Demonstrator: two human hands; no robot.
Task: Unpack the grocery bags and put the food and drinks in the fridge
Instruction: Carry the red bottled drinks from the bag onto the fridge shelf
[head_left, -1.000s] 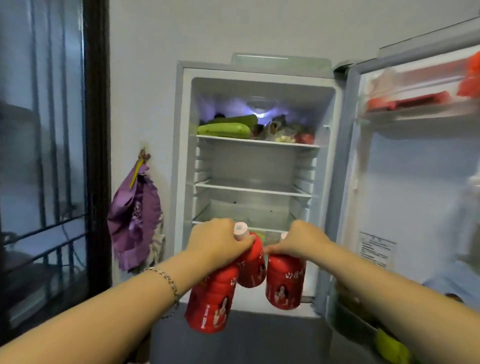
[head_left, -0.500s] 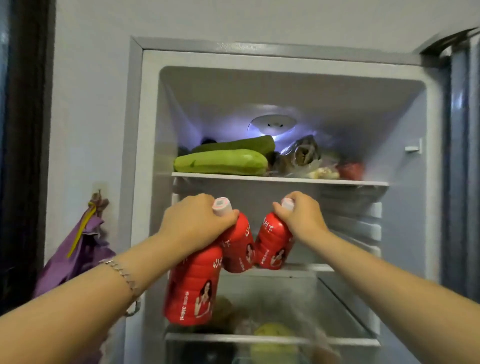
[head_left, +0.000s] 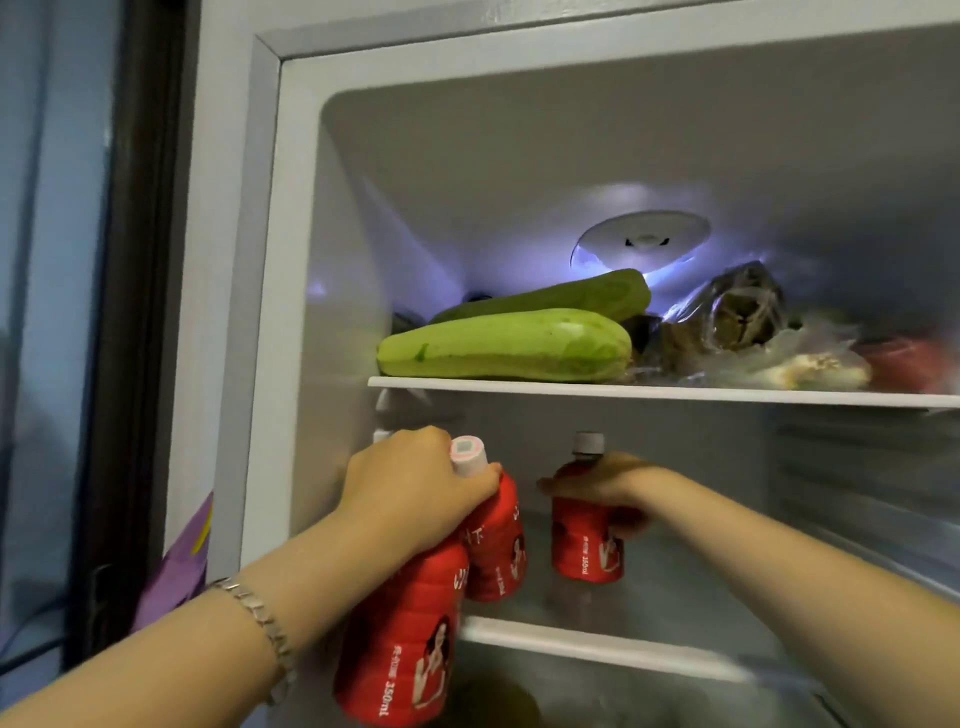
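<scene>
The fridge (head_left: 270, 260) stands open in front of me. My left hand (head_left: 415, 488) grips the necks of two red drink bottles: one hangs low (head_left: 405, 644), the other (head_left: 496, 551) leans beside it at the fridge's front. Deeper inside, my right hand (head_left: 608, 486) holds a third red bottle (head_left: 584, 545) upright on the middle glass shelf (head_left: 597, 644). That bottle's cap shows above my fingers.
The top shelf (head_left: 675, 392) carries two green squashes (head_left: 504, 345), plastic-wrapped food (head_left: 737, 317) and something red at the far right. A purple bag (head_left: 179, 566) hangs on the wall left of the fridge. A dark window frame (head_left: 140, 312) runs along the left.
I have come closer to the fridge. My right hand has pushed its bottle further in and stood it on the middle shelf. The left hand still holds its two bottles.
</scene>
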